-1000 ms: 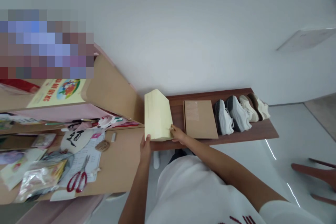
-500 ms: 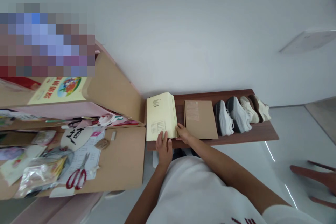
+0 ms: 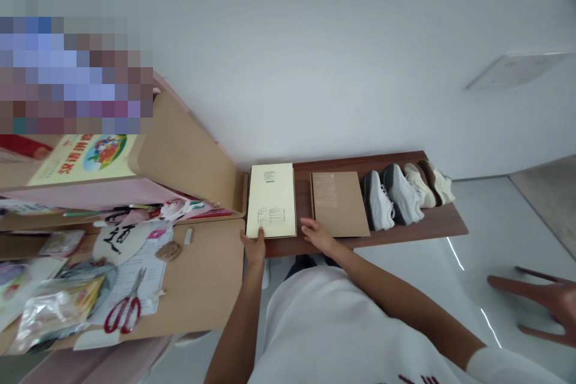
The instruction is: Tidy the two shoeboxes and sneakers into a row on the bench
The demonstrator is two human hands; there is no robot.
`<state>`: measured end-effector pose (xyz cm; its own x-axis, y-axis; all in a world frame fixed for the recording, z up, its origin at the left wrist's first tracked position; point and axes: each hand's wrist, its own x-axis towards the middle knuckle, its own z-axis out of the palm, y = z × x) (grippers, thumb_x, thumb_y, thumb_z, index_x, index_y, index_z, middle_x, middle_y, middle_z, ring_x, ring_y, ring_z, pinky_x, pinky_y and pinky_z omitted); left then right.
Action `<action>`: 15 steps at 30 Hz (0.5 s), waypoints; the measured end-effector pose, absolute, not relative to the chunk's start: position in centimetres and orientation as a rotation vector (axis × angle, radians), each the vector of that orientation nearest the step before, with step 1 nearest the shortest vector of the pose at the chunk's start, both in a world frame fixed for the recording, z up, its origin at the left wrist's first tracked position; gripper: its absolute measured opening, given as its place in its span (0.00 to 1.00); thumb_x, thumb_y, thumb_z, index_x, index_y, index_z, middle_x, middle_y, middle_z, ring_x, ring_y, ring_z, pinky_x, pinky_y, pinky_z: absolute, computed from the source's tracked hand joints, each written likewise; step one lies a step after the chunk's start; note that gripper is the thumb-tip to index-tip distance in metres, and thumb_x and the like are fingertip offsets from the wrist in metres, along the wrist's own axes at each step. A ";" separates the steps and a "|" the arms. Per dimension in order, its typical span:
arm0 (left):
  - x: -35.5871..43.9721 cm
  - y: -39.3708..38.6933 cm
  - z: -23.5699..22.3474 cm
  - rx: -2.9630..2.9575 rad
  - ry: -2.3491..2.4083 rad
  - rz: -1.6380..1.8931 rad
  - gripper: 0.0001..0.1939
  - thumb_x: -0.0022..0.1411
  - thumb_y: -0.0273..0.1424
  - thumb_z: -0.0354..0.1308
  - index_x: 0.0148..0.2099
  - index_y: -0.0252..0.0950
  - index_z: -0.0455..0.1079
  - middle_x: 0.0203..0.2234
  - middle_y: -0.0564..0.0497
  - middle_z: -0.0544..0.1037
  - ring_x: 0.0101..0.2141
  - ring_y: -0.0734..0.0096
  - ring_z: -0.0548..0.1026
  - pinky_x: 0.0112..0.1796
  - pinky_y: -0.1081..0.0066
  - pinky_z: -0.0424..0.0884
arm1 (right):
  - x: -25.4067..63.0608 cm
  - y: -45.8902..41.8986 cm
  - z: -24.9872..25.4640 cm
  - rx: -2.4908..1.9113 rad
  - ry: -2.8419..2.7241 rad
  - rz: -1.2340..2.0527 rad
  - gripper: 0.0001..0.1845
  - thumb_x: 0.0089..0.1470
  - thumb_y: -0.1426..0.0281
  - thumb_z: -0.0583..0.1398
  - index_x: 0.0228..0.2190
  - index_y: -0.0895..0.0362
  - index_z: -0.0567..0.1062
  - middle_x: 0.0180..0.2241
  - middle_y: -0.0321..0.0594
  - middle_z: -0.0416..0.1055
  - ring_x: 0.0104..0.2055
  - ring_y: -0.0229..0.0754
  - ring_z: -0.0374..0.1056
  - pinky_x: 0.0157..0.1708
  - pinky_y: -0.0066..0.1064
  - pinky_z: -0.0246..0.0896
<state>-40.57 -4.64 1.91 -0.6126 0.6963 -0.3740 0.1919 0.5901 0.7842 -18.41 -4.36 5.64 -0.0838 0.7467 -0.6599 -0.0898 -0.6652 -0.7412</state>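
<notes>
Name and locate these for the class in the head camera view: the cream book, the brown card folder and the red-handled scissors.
Cream book [image 3: 271,200]: head view, point on the middle of its cover.
Brown card folder [image 3: 338,204]: head view, point on its upper face.
Red-handled scissors [image 3: 122,319]: head view, point on the red handles.

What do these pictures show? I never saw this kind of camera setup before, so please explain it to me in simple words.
These pictures come from one camera worn on a person's head, looking forward and down, so the arms enter from the bottom. There is no machine, only bare hands. The left hand touches the lower corner of a flat pale yellow package, which lies on a dark wooden shelf. The right hand is open just beside it and holds nothing. Further along the shelf lie a flat brown cardboard package and a row of shoes. To the left, a tan board carries papers and red-handled scissors.
</notes>
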 end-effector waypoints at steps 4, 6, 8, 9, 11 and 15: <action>-39.7 -4.7 1.7 0.508 2.011 1.045 0.31 0.63 0.44 0.62 0.62 0.33 0.62 0.54 0.34 0.76 0.53 0.56 0.77 0.50 0.59 0.75 | -12.4 -8.8 4.7 -1.907 -0.391 1.981 0.25 0.56 0.48 0.62 0.40 0.58 0.75 0.36 0.53 0.78 0.34 0.50 0.77 0.35 0.43 0.74; -39.5 -4.5 1.9 0.403 1.934 1.063 0.26 0.64 0.42 0.61 0.60 0.36 0.64 0.56 0.35 0.75 0.52 0.57 0.77 0.45 0.61 0.78 | -10.1 -9.7 4.0 -1.928 -0.188 1.837 0.28 0.57 0.45 0.59 0.45 0.56 0.72 0.38 0.53 0.78 0.36 0.49 0.77 0.33 0.40 0.74; -39.4 -4.3 2.2 0.319 1.901 1.060 0.25 0.64 0.40 0.61 0.60 0.39 0.63 0.58 0.37 0.73 0.54 0.58 0.76 0.43 0.63 0.78 | -9.0 -9.0 3.4 -1.895 -0.094 1.688 0.27 0.60 0.46 0.56 0.46 0.55 0.69 0.42 0.53 0.76 0.39 0.47 0.78 0.35 0.36 0.74; -39.5 -4.3 2.3 0.295 1.898 1.054 0.24 0.64 0.39 0.61 0.60 0.40 0.63 0.59 0.38 0.73 0.55 0.58 0.75 0.42 0.63 0.78 | -8.9 -8.2 3.3 -1.874 -0.076 1.639 0.26 0.61 0.47 0.56 0.46 0.55 0.69 0.43 0.52 0.76 0.40 0.46 0.78 0.36 0.35 0.74; -39.5 -4.2 2.5 0.279 1.899 1.044 0.24 0.63 0.39 0.62 0.59 0.41 0.64 0.58 0.38 0.73 0.55 0.58 0.75 0.42 0.63 0.78 | -9.3 -6.2 3.1 -1.846 -0.068 1.591 0.24 0.62 0.48 0.56 0.46 0.56 0.68 0.43 0.52 0.75 0.40 0.44 0.78 0.37 0.34 0.74; -39.6 -4.2 2.6 0.260 1.909 1.065 0.24 0.61 0.39 0.64 0.57 0.40 0.65 0.57 0.37 0.74 0.54 0.55 0.75 0.40 0.62 0.78 | -10.4 -3.3 3.3 -1.875 -0.114 1.549 0.25 0.62 0.47 0.55 0.49 0.54 0.67 0.43 0.49 0.74 0.38 0.43 0.78 0.38 0.37 0.75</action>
